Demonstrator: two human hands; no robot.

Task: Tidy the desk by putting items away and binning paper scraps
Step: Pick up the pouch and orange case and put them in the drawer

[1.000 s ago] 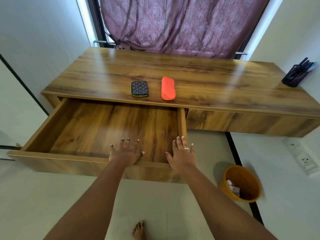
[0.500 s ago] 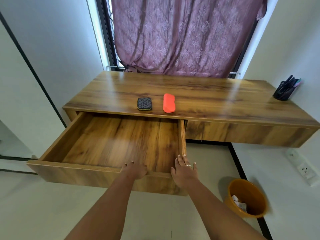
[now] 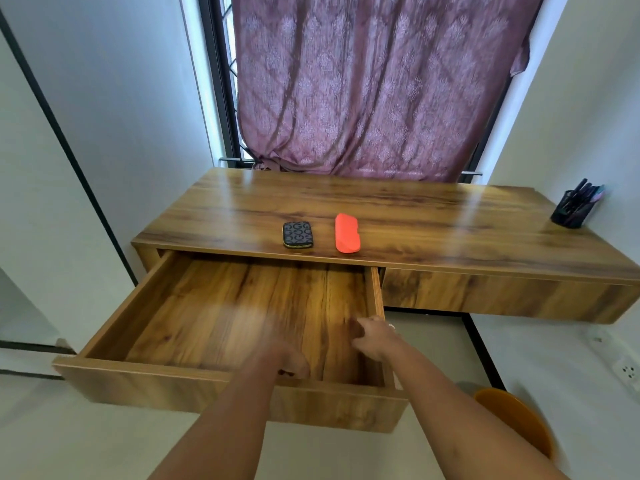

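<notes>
**Hands at the open drawer (image 3: 207, 320), cases lying on the wooden desk (image 3: 433, 220)**

The left hand (image 3: 291, 363) is sitting at the drawer's front panel (motion-blurred, so its grip cannot be told). The right hand (image 3: 375, 336) is hanging apart from it over the front right corner, fingers loosely curled and holding nothing. The patterned zip pouch (image 3: 298, 234) and orange-red case (image 3: 347, 233) are lying side by side, not touching, near the desk's front edge and well beyond both hands.

Brown wood-grain worktop (image 3: 415, 216): glossy, smooth wood
Open wood-grain drawer (image 3: 221, 306): smooth wood, soft sheen
Orange-red oblong case (image 3: 347, 233): matt, plastic-looking
Dark patterned pouch (image 3: 298, 234): textured, fabric-like
Mauve patterned curtain (image 3: 363, 81): thin woven cloth
</notes>
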